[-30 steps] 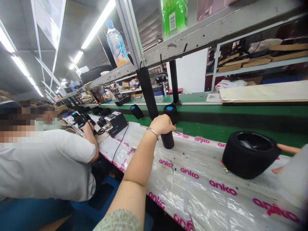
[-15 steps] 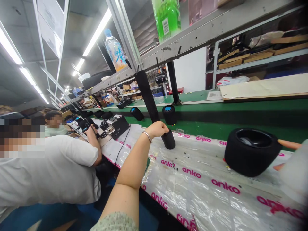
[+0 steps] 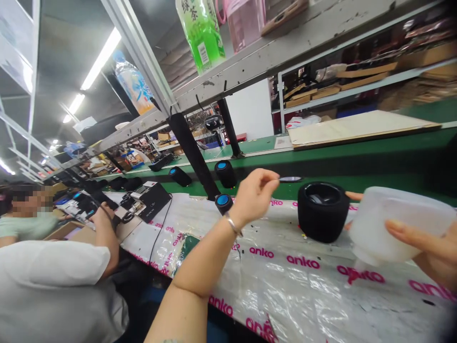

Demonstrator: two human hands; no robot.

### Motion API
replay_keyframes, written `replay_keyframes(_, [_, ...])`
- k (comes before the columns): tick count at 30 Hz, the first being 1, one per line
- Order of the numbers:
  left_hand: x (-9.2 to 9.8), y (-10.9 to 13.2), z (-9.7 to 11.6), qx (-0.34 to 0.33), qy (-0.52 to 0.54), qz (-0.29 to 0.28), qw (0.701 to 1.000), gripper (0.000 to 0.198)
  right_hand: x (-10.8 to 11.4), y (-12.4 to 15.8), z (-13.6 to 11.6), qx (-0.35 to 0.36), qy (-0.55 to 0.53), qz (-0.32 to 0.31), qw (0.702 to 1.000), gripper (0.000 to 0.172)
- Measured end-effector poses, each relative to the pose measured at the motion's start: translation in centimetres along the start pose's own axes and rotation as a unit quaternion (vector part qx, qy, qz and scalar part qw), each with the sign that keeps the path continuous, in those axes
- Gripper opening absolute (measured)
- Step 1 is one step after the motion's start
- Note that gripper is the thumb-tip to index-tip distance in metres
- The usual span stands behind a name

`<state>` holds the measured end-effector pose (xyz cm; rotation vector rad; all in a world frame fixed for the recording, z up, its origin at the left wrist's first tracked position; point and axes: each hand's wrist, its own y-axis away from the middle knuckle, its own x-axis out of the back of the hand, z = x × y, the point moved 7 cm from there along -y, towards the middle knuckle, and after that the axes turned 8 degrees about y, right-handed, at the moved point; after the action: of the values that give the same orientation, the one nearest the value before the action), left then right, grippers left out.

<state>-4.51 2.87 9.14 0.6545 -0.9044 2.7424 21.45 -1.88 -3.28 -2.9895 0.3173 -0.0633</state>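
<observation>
My left hand (image 3: 255,195), wearing a bracelet, is raised over the table with thumb and fingers pinched on the edge of a thin oval disc (image 3: 290,179), seen nearly edge-on. Behind its wrist stands a small black cylindrical speaker (image 3: 223,204) with a blue round top, partly hidden by my arm. My right hand (image 3: 426,240) grips a translucent white bottle (image 3: 396,209), tilted with its neck down. Fingertips stick out past the bottle's left side, close to a larger-looking black fabric cylinder (image 3: 323,221) with an open hollow top; whether they touch it I cannot tell.
Two more blue-topped speakers (image 3: 224,174) stand on the green surface behind. Printed plastic film (image 3: 282,290) covers the table. A black box (image 3: 152,202) with a cable sits to the left, near a co-worker in a white shirt (image 3: 60,276). Bottles stand on the overhead shelf (image 3: 246,71).
My left hand has left the small speaker, now showing its blue top, and moved right with the thin disc. The bottle in my right hand has come further into view. The camera has turned right.
</observation>
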Motion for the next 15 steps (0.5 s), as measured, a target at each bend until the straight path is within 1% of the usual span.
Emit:
replay_keyframes(1, [-1.6,-0.1,1.0,-0.06,0.015,-0.014,0.998,0.006,-0.1,0.1,0.0,-0.029,-0.021,-0.005,0.999,0.078])
replay_keyframes(3, [-4.3,-0.2,2.2,-0.148,0.017,-0.039,0.988,0.006,-0.3,0.4,-0.2,-0.074,-0.047,-0.013,0.996,0.085])
replay_keyframes(4, [-5.2,-0.3,2.4,-0.172,0.007,-0.051,0.984,0.007,-0.3,0.5,-0.4,-0.085,-0.049,-0.016,0.995,0.088])
replay_keyframes(6, [-6.4,-0.4,2.5,-0.197,-0.017,-0.069,0.978,0.008,-0.5,0.6,-0.7,-0.097,-0.044,-0.023,0.994,0.093])
replay_keyframes(8, [-6.7,-0.4,2.5,-0.209,-0.035,-0.078,0.974,0.01,-0.4,0.6,-0.5,-0.097,-0.038,-0.03,0.994,0.095])
replay_keyframes(11, [-6.4,-0.2,2.5,-0.219,-0.05,-0.076,0.971,0.01,-0.1,0.3,0.5,-0.082,-0.04,-0.035,0.995,0.091])
replay_keyframes(13, [-6.2,-0.1,2.5,-0.223,-0.055,-0.078,0.97,0.01,0.3,0.1,1.3,-0.078,-0.041,-0.032,0.996,0.087])
replay_keyframes(15, [-6.2,-0.1,2.4,-0.221,-0.059,-0.086,0.97,0.01,0.7,0.0,1.8,-0.083,-0.04,-0.022,0.996,0.087])
